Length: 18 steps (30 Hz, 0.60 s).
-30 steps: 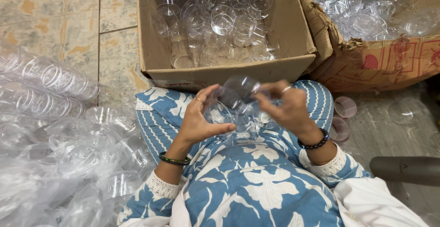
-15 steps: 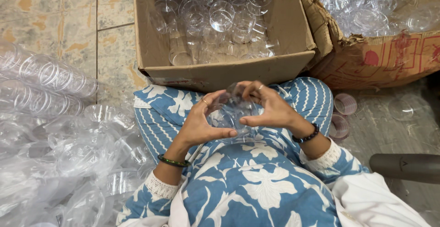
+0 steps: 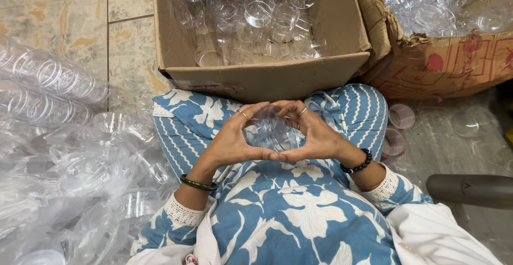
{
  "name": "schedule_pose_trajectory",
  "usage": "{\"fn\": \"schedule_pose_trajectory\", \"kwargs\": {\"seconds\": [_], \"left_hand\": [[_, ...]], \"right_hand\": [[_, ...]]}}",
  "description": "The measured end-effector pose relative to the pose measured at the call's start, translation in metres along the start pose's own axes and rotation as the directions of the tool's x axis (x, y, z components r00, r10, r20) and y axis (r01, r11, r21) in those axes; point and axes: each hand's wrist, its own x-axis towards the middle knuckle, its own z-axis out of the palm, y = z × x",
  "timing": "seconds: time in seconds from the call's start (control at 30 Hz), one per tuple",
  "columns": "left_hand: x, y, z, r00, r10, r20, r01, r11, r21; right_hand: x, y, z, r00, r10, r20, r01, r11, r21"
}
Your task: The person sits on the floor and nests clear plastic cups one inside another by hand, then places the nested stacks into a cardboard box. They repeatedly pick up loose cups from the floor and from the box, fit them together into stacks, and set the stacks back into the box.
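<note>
Clear glossy plastic cup [image 3: 272,131]; matt brown cardboard box [image 3: 267,80]; soft printed cotton-like cloth [image 3: 288,217]; crinkly transparent plastic wrap [image 3: 69,179]; worn stone floor tiles [image 3: 59,8].

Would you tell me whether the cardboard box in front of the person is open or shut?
Open: the cardboard box has no lid over it, and clear plastic cups show inside.

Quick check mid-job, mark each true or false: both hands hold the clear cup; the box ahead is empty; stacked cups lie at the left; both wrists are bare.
1. Both the left hand and right hand grip the clear cup: true.
2. The cardboard box is empty: false, it holds clear cups.
3. Stacked cups lie at the left: true.
4. Both wrists are bare: false, each wears a bracelet.
</note>
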Motion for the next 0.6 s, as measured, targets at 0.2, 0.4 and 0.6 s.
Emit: {"fn": "schedule_pose_trajectory", "kwargs": {"seconds": [0.2,0.4,0.6], "left_hand": [[-0.008,0.002,0.009,0.999,-0.030,0.019,0.031,0.998,-0.054],[-0.013,-0.002,0.018,0.991,-0.108,0.084,0.113,0.991,-0.068],[-0.031,-0.001,0.042,0.997,-0.075,-0.016,0.076,0.950,0.303]], "right_hand": [[-0.014,0.007,0.005,1.000,0.024,-0.018,-0.024,1.000,-0.007],[-0.028,0.023,0.004,0.994,0.108,0.021,-0.110,0.985,0.133],[-0.028,0.046,0.011,0.960,0.275,0.041,-0.272,0.898,0.345]]}}
